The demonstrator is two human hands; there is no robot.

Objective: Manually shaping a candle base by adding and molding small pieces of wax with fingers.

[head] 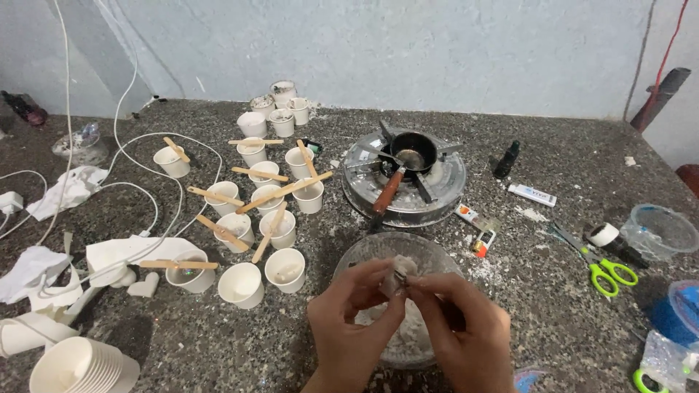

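Note:
My left hand (pixel 349 320) and my right hand (pixel 466 327) meet over a clear glass bowl (pixel 364 251) of white wax flakes at the near middle of the counter. Together the fingertips pinch a small pale lump of wax (pixel 399 275) above the bowl. Behind the bowl stands a round metal stove (pixel 444 191) with a small black pan (pixel 413 151) on it; the pan's brown wooden handle points toward me.
Several white paper cups (pixel 280 229) with wooden sticks across them fill the left middle. A stack of cups (pixel 80 367) lies near left, with white cables and crumpled paper. Green scissors (pixel 604 269), a tape roll, a plastic container (pixel 666 229), a lighter and tubes lie on the right.

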